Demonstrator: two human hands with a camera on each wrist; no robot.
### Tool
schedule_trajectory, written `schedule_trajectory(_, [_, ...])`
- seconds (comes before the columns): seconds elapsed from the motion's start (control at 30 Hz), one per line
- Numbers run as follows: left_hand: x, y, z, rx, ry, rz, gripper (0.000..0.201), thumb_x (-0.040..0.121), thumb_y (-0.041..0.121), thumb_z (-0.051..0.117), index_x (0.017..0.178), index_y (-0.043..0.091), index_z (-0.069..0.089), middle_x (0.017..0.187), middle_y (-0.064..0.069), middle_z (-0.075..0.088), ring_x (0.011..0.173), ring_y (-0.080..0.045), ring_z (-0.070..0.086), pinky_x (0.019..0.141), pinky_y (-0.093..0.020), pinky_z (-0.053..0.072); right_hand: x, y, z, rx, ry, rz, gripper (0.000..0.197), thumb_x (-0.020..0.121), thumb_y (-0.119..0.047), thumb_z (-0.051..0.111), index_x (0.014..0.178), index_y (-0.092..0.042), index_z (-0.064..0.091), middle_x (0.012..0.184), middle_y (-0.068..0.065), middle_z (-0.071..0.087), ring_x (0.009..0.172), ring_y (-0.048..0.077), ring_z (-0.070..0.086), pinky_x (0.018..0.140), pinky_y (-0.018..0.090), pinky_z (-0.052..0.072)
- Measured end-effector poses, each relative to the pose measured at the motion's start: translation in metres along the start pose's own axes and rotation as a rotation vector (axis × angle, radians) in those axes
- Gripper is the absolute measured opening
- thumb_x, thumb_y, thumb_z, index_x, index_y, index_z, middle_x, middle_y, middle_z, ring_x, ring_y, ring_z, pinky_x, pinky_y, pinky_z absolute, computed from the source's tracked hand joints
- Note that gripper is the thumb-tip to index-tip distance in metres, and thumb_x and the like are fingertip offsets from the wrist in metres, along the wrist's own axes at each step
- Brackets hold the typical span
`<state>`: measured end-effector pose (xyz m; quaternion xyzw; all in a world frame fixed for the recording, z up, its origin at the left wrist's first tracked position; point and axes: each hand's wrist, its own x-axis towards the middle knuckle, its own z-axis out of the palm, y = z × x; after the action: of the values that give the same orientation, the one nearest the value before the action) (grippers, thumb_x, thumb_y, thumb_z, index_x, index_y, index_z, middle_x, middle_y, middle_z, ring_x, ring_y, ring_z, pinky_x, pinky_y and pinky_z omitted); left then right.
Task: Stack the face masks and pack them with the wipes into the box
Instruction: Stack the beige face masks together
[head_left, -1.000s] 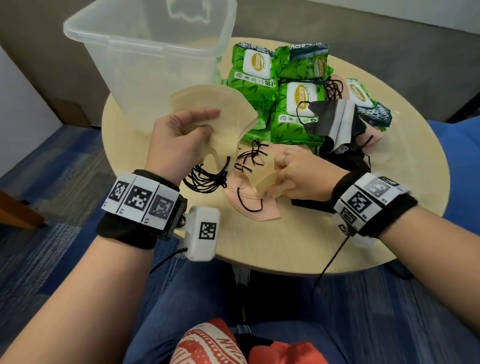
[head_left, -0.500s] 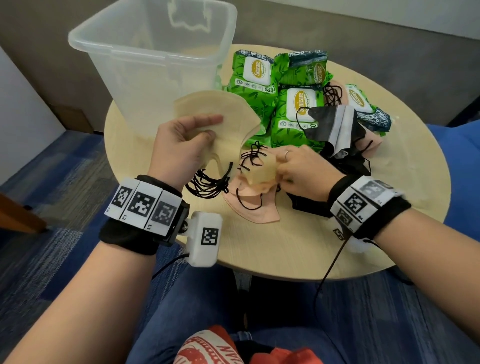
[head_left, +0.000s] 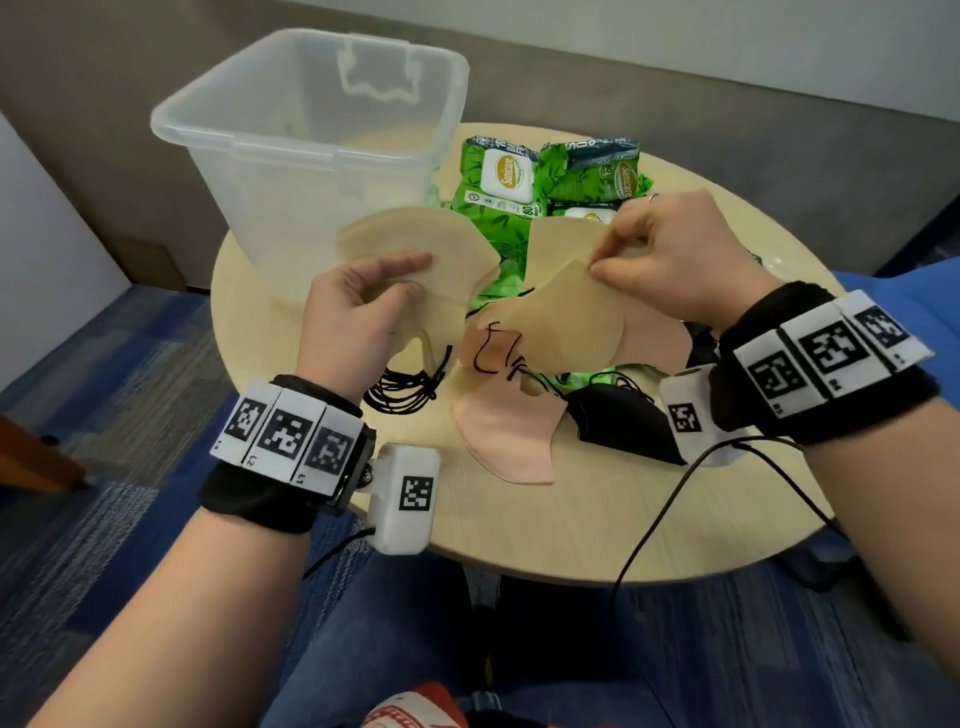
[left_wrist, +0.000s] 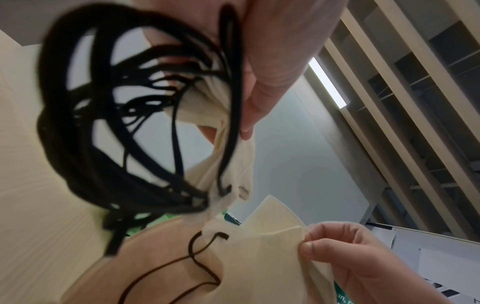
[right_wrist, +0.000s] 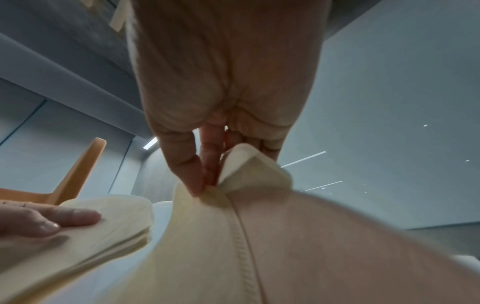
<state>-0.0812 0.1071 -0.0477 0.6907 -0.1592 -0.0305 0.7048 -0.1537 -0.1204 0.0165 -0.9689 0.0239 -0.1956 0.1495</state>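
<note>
My left hand (head_left: 363, 306) grips a stack of cream face masks (head_left: 415, 244) above the table, black ear loops (head_left: 405, 384) dangling below it. My right hand (head_left: 670, 254) pinches the edge of another cream mask (head_left: 566, 322), raised off the table just right of the stack. The pinch shows in the right wrist view (right_wrist: 205, 185), with the stack (right_wrist: 78, 230) at left. A pink mask (head_left: 509, 436) and a black mask (head_left: 623, 421) lie on the table. Green wipes packs (head_left: 498, 192) lie behind. The clear plastic box (head_left: 311, 150) stands at the back left.
The round wooden table (head_left: 571, 525) has its front edge close to my knees. A cable (head_left: 670, 509) runs from my right wrist camera over the table edge. Blue carpet lies to the left, and a blue seat (head_left: 924, 301) is at the right.
My right hand has lifted a cream mask off the pile on the table and brought it up beside the stack. My left hand has held its stack almost still.
</note>
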Motion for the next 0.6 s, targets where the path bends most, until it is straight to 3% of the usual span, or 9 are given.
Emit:
schedule_trajectory(0.1, [0.000, 0.001, -0.001, -0.005, 0.005, 0.011, 0.028, 0.087, -0.001, 0.054, 0.100, 0.019, 0.069, 0.085, 0.005, 0.067, 0.067, -0.004, 0.055, 0.057, -0.014, 0.044, -0.001, -0.003, 0.000, -0.010, 0.026, 0.040, 0.010, 0.076, -0.011, 0.066, 0.081, -0.006, 0.074, 0.071, -0.002, 0.062, 0.072, 0.011, 0.053, 0.071, 0.020, 0.035])
schedule_trajectory(0.2, [0.001, 0.000, 0.000, -0.020, 0.004, 0.016, 0.028, 0.088, -0.002, 0.053, 0.101, 0.018, 0.068, 0.087, 0.005, 0.067, 0.066, 0.001, 0.057, 0.058, -0.012, 0.045, 0.000, -0.005, -0.002, 0.033, 0.092, 0.050, 0.019, 0.074, -0.022, 0.059, 0.079, -0.008, 0.071, 0.062, -0.012, 0.051, 0.058, 0.007, 0.042, 0.062, 0.002, 0.029])
schedule_trajectory(0.3, [0.002, 0.000, 0.001, -0.026, -0.002, 0.029, 0.027, 0.088, -0.002, 0.054, 0.103, 0.017, 0.067, 0.092, 0.002, 0.068, 0.070, 0.001, 0.059, 0.061, -0.011, 0.045, 0.001, -0.006, -0.006, 0.157, 0.185, 0.030, 0.020, 0.074, -0.024, 0.051, 0.081, -0.011, 0.064, 0.074, -0.004, 0.057, 0.070, 0.006, 0.047, 0.063, 0.003, 0.030])
schedule_trajectory(0.37, [0.003, 0.002, 0.002, -0.036, 0.003, 0.048, 0.026, 0.088, -0.001, 0.054, 0.106, 0.014, 0.066, 0.097, 0.000, 0.067, 0.075, 0.003, 0.060, 0.066, -0.009, 0.045, 0.002, -0.007, -0.010, 0.229, 0.198, -0.010, 0.010, 0.078, -0.022, 0.050, 0.083, -0.017, 0.057, 0.075, -0.008, 0.055, 0.068, 0.001, 0.047, 0.065, 0.006, 0.032])
schedule_trajectory(0.47, [0.005, 0.006, 0.005, -0.035, 0.020, 0.081, 0.024, 0.090, 0.002, 0.055, 0.110, 0.010, 0.065, 0.102, 0.002, 0.066, 0.085, 0.007, 0.060, 0.075, -0.008, 0.045, 0.004, -0.008, -0.016, 0.322, 0.117, -0.100, 0.005, 0.084, -0.018, 0.050, 0.089, -0.018, 0.050, 0.077, -0.019, 0.050, 0.070, -0.011, 0.049, 0.069, 0.005, 0.034])
schedule_trajectory(0.6, [0.004, 0.010, 0.008, -0.062, 0.018, 0.080, 0.023, 0.087, 0.017, 0.058, 0.108, 0.012, 0.066, 0.101, 0.006, 0.067, 0.095, 0.000, 0.060, 0.081, -0.010, 0.044, 0.004, -0.015, -0.022, 0.480, -0.140, -0.154, 0.012, 0.089, -0.006, 0.051, 0.089, -0.018, 0.050, 0.076, -0.016, 0.054, 0.072, -0.010, 0.051, 0.073, 0.007, 0.039])
